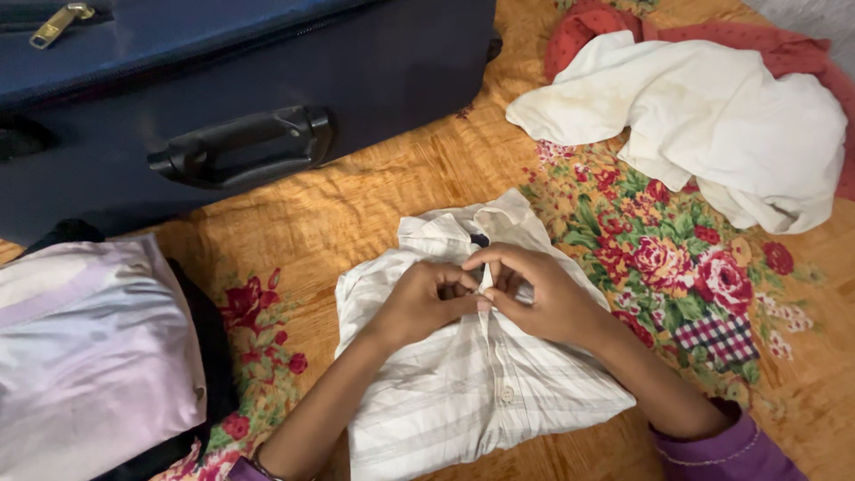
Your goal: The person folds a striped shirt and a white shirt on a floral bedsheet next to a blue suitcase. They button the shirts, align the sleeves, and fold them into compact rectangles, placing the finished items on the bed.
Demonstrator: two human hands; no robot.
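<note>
Shirt (472, 374) lies directly under my hands on the floral bedspread (677, 258), collar pointing away; left hand (426, 301) and right hand (534, 298) meet equally close, both pinching its button placket near the collar.

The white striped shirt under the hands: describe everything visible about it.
The white striped shirt lies flat, front up, on the orange floral bedcover, collar pointing toward the dark blue suitcase. It looks like thin woven cloth with faint stripes, sleeves tucked under, a pale button showing low on the placket. The left hand and right hand meet on the placket just below the collar, pinching it.
</note>
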